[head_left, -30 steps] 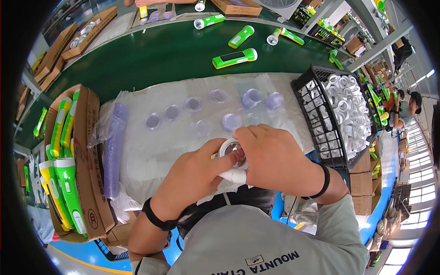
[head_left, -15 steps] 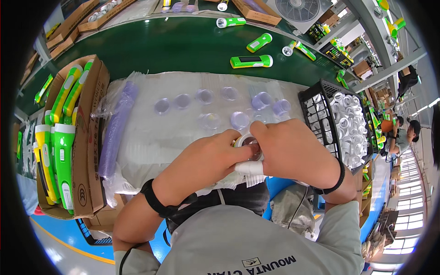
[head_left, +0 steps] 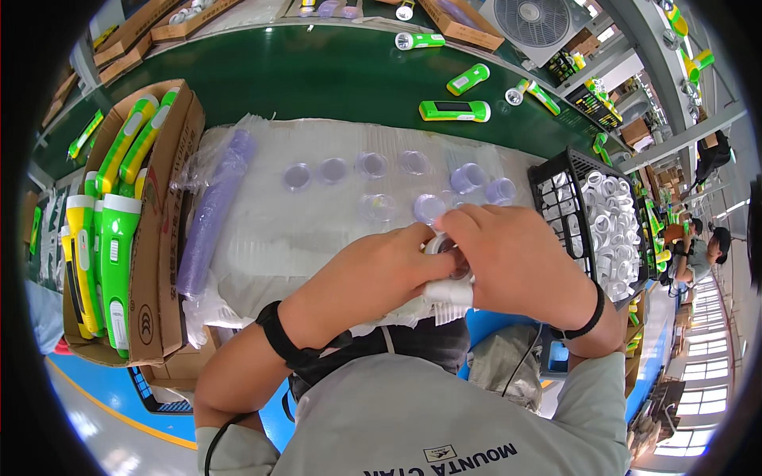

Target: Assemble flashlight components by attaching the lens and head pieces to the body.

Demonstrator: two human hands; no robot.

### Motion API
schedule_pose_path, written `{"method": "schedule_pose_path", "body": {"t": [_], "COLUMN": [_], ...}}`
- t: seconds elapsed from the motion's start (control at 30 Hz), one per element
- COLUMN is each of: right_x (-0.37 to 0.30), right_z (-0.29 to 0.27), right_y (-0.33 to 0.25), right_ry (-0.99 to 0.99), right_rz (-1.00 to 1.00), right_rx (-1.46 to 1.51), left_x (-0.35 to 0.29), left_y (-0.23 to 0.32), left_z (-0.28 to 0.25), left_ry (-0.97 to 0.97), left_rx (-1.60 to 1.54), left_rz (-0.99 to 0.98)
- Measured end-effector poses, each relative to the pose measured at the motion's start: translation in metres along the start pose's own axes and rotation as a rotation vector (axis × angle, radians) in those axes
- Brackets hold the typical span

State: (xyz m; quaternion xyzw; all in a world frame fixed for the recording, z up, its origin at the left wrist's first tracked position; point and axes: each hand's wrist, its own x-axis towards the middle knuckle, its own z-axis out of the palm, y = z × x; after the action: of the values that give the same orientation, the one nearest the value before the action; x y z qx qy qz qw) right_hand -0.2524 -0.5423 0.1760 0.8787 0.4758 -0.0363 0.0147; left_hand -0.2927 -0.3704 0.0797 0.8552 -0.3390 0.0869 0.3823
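Note:
My left hand (head_left: 385,262) and my right hand (head_left: 508,254) meet at the near edge of the padded work surface. Both are closed round a white ring (head_left: 434,244), with a thumb pressed into its opening; a clear disc seems to sit inside. Just below it shows a white, ribbed ring-like piece (head_left: 449,293), partly covered by my fingers; I cannot tell how it is held. Beyond my hands lie several clear round lenses (head_left: 373,164), the closest being a lens (head_left: 429,209) beside my left fingertips.
Left stands a cardboard box (head_left: 169,262) of green and yellow flashlights (head_left: 119,262), beside a plastic-wrapped stack of clear lenses (head_left: 216,214). A black crate (head_left: 573,206) holds white rings (head_left: 609,230) at right. More flashlights (head_left: 455,111) lie on the green belt (head_left: 317,79). Other people are far right.
The view has shifted slightly, so the scene sits a little further right. My hands stay on the white ring, with the right fingers slightly repositioned over its rim.

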Motion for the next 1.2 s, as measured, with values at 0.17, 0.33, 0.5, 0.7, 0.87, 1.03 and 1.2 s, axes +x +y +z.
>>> {"method": "schedule_pose_path", "body": {"t": [0.17, 0.33, 0.5, 0.7, 0.87, 1.03, 1.2], "right_x": [-0.008, 0.007, -0.008, -0.001, -0.011, -0.019, -0.025], "right_z": [0.001, 0.017, 0.056, 0.041, 0.055, 0.057, 0.074], "right_y": [-0.006, 0.023, 0.019, 0.017, 0.010, 0.012, 0.036], "right_ry": [0.037, 0.228, 0.293, 0.380, 0.320, 0.309, 0.726], "right_rz": [-0.052, -0.326, -0.042, -0.246, -0.036, 0.108, -0.414], "right_rx": [0.095, -0.092, 0.056, -0.011, -0.069, 0.004, 0.471], "left_x": [-0.005, -0.004, 0.002, 0.002, 0.004, -0.002, -0.005], "left_y": [0.000, -0.012, -0.004, -0.009, 0.000, 0.012, 0.014], "left_z": [-0.005, -0.001, 0.003, -0.002, 0.005, 0.014, 0.007], "left_ry": [0.010, 0.011, 0.039, -0.006, -0.025, 0.019, -0.021], "left_rx": [-0.084, -0.136, -0.107, -0.153, -0.105, 0.028, -0.680], "left_rz": [-0.028, 0.047, 0.038, 0.062, -0.011, -0.067, -0.271]}}
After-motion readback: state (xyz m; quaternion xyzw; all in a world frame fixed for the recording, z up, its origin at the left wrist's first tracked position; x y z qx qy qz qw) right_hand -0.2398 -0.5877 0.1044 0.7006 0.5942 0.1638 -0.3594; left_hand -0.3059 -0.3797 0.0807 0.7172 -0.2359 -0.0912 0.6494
